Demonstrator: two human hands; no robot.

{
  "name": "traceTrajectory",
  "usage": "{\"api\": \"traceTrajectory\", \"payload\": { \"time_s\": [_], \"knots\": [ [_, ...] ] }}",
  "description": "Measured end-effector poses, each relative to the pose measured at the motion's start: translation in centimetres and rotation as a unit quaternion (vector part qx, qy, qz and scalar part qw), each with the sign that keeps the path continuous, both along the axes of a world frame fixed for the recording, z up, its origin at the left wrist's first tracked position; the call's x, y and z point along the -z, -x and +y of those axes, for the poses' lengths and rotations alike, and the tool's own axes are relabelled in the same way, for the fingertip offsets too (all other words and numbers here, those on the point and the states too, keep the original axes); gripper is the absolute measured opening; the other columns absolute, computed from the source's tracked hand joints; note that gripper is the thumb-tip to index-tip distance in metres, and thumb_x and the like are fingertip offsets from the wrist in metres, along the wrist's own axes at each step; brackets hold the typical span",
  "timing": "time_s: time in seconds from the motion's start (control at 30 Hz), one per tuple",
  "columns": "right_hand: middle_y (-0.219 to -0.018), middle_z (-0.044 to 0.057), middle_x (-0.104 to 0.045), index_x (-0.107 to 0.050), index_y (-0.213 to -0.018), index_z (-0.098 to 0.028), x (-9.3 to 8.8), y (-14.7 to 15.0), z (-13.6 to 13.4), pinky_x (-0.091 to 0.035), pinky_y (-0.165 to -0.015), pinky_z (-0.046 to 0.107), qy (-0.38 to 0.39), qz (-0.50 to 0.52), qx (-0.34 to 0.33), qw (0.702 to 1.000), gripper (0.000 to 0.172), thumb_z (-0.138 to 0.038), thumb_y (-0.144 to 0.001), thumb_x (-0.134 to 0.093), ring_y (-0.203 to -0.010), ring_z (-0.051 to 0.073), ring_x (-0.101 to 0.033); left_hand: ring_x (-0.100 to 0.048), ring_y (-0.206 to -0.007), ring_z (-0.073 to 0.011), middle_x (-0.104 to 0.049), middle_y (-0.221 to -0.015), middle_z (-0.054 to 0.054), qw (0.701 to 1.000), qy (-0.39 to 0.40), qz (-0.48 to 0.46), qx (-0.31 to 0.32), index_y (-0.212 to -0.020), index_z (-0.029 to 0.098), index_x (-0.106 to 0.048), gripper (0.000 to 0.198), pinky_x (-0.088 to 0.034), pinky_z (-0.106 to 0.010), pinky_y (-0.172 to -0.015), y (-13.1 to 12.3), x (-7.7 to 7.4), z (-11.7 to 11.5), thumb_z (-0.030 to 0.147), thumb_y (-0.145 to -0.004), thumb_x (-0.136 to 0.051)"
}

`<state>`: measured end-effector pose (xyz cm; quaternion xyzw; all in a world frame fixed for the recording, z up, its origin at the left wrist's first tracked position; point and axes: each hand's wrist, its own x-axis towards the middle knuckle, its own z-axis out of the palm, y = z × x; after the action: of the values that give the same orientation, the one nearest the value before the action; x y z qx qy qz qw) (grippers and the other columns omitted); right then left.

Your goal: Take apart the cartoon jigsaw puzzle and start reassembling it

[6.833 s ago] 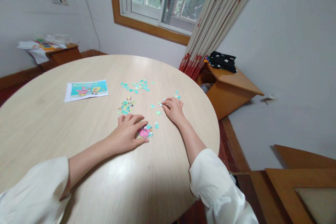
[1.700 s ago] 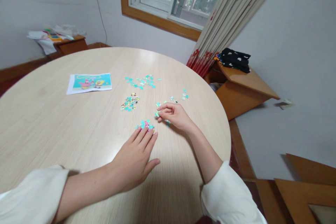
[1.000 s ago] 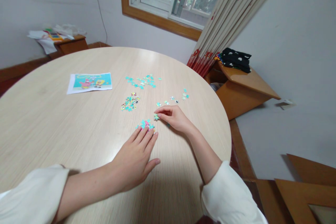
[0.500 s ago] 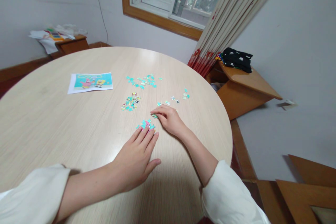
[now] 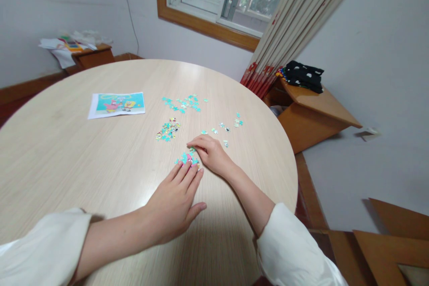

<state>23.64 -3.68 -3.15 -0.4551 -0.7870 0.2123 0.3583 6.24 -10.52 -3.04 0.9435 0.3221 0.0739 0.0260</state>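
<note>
My left hand [image 5: 179, 196] lies flat, its fingertips resting on the lower part of a small joined patch of jigsaw puzzle [image 5: 185, 157], turquoise with a pink figure. The fingers cover part of that patch. Just beyond it, my right hand [image 5: 211, 152] is pinched on a small greenish puzzle piece [image 5: 192, 149] at the patch's upper edge. Whether the piece touches the patch I cannot tell. Loose puzzle pieces [image 5: 168, 129], turquoise, yellow and dark, lie in a heap to the upper left of the hands.
Farther back on the round table [image 5: 53, 143] are scattered turquoise pieces [image 5: 184, 103]. A few more pieces [image 5: 237, 120] lie to the right. A printed cartoon picture [image 5: 117, 104] is at the left. Beyond the table stand a wooden cabinet [image 5: 311, 116] and a curtain [image 5: 288, 18].
My right hand has moved slightly left with the greenish piece, closer to the joined patch, uncovering a loose piece to its right. My left hand has stayed in place.
</note>
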Motion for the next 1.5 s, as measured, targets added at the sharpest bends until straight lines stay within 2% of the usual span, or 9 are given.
{"api": "traceTrajectory", "payload": {
  "time_s": [0.2, 0.37, 0.53, 0.7, 0.87, 1.0, 1.13, 1.3, 1.5],
  "knots": [
    [-0.092, 0.007, -0.071, -0.072, -0.09, -0.02, 0.1, 0.1, 0.1, -0.046, -0.087, 0.034, -0.021, 0.001, -0.019, 1.0, 0.025, -0.009, -0.087, -0.05, -0.091, 0.017, -0.062, -0.039, -0.133, -0.0328, -0.046, -0.141, -0.019, 1.0, 0.004, 0.002, 0.001, -0.136, 0.007, -0.045, 0.063, -0.022, -0.048, -0.112, 0.1, 0.0, 0.0, 0.052, -0.094, -0.032],
    [-0.095, 0.005, -0.072, -0.072, -0.093, -0.023, 0.1, 0.1, 0.0, -0.046, -0.088, 0.034, -0.008, 0.0, -0.015, 1.0, 0.025, -0.009, -0.087, -0.052, -0.093, 0.016, -0.063, -0.039, -0.132, -0.0331, -0.047, -0.14, -0.019, 1.0, -0.008, 0.008, 0.001, -0.135, 0.007, -0.045, 0.063, -0.024, -0.048, -0.111, 0.0, 0.0, 0.0, 0.052, -0.094, -0.031],
    [-0.1, 0.006, -0.071, -0.07, -0.103, -0.025, 0.0, 0.2, -0.2, -0.047, -0.088, 0.034, 0.016, 0.014, -0.008, 1.0, 0.027, -0.011, -0.087, -0.053, -0.095, 0.016, -0.062, -0.04, -0.132, -0.0331, -0.047, -0.14, -0.019, 1.0, -0.004, 0.005, 0.002, -0.136, 0.007, -0.044, 0.062, -0.024, -0.049, -0.111, 0.0, -0.1, 0.0, 0.051, -0.094, -0.03],
    [-0.102, 0.005, -0.069, -0.066, -0.114, -0.026, -0.2, 0.2, -0.2, -0.047, -0.083, 0.031, 0.033, 0.023, 0.014, 0.999, 0.038, -0.008, -0.083, -0.054, -0.091, 0.014, -0.063, -0.039, -0.133, -0.0334, -0.046, -0.141, -0.019, 1.0, -0.006, 0.007, 0.001, -0.137, 0.008, -0.044, 0.062, -0.024, -0.05, -0.111, 0.0, 0.0, 0.0, 0.051, -0.094, -0.029],
    [-0.092, 0.004, -0.072, -0.069, -0.107, -0.025, -0.7, 0.4, -0.3, -0.037, -0.093, 0.039, 0.026, -0.033, 0.049, 0.998, 0.032, -0.008, -0.08, -0.061, -0.089, 0.017, -0.062, -0.038, -0.133, -0.0332, -0.046, -0.141, -0.019, 1.0, -0.002, 0.007, 0.0, -0.136, 0.007, -0.044, 0.062, -0.023, -0.049, -0.112, 0.0, 0.0, 0.0, 0.051, -0.094, -0.031],
    [-0.094, 0.004, -0.072, -0.069, -0.106, -0.026, -1.1, 0.3, -0.4, -0.034, -0.092, 0.04, 0.01, -0.06, 0.056, 0.997, 0.029, -0.011, -0.083, -0.061, -0.093, 0.019, -0.06, -0.039, -0.132, -0.0336, -0.046, -0.141, -0.019, 1.0, 0.0, 0.014, 0.001, -0.136, 0.007, -0.045, 0.062, -0.024, -0.049, -0.111, 0.0, -0.2, 0.0, 0.051, -0.094, -0.03],
    [-0.101, 0.006, -0.07, -0.069, -0.104, -0.025, -1.4, -1.3, 0.1, -0.034, -0.092, 0.04, -0.058, -0.039, 0.122, 0.99, 0.028, -0.013, -0.088, -0.05, -0.098, 0.022, -0.057, -0.039, -0.133, -0.0327, -0.046, -0.142, -0.018, 1.0, -0.008, 0.012, 0.007, -0.137, 0.009, -0.043, 0.062, -0.024, -0.049, -0.111, 0.1, -0.1, 0.1, 0.051, -0.095, -0.027],
    [-0.091, 0.007, -0.07, -0.07, -0.094, -0.021, -0.9, -4.7, 1.1, -0.035, -0.089, 0.041, -0.082, -0.043, 0.244, 0.965, 0.03, -0.011, -0.084, -0.044, -0.091, 0.023, -0.058, -0.041, -0.131, -0.031, -0.048, -0.14, -0.016, 1.0, -0.014, 0.005, 0.016, -0.139, 0.01, -0.041, 0.062, -0.025, -0.049, -0.11, 0.2, -0.1, 0.1, 0.051, -0.095, -0.024],
    [-0.091, 0.007, -0.07, -0.069, -0.087, -0.02, -0.2, -5.8, 1.6, -0.038, -0.087, 0.04, -0.075, -0.057, 0.269, 0.959, 0.028, -0.008, -0.081, -0.045, -0.091, 0.023, -0.06, -0.044, -0.126, -0.0308, -0.054, -0.133, -0.015, 0.998, -0.037, -0.042, -0.001, -0.131, 0.01, -0.049, 0.055, -0.028, -0.05, -0.11, 0.3, -1.1, 1.5, 0.046, -0.095, -0.029]
  ]
}}
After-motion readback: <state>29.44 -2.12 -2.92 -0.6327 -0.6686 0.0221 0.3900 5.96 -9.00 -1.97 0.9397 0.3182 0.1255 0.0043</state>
